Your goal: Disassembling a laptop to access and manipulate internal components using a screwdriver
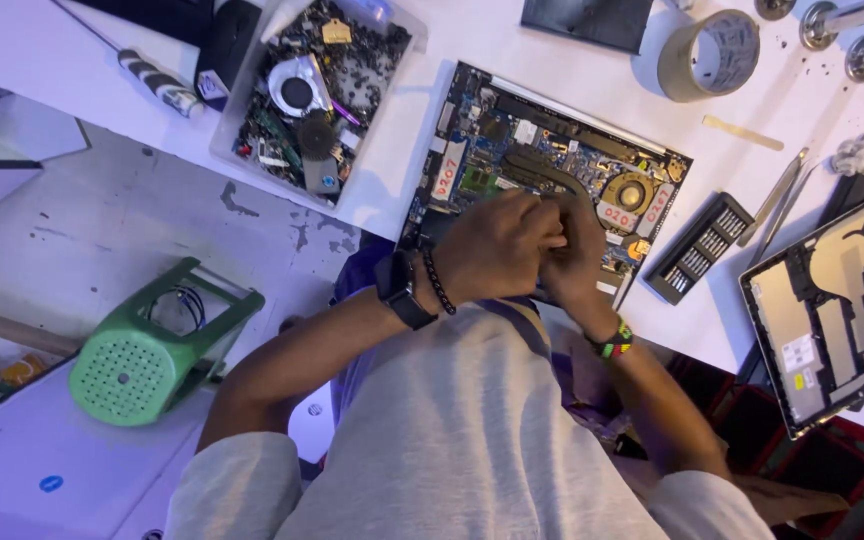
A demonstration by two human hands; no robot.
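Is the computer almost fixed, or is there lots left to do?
Partway, I'd guess. Done: the laptop is open with its circuit board bare, and its bottom cover lies off to the side. In hand: the left hand and right hand are pressed together over the board's near edge; what they grip is hidden. Left: the cover is still off, and the screwdriver bit set lies open.

This is an electronics repair workshop. On the white surface [392,190] lies an opened laptop [542,160] with its circuit board and fan bare, and its removed bottom cover [832,320] sits off to one side. A clear bin [317,90] holds salvaged fans, screws and small parts. A screwdriver bit set [702,250], tweezers [777,195] and a tape roll [707,55] lie near. A green stool [152,350] stands on the scuffed floor.
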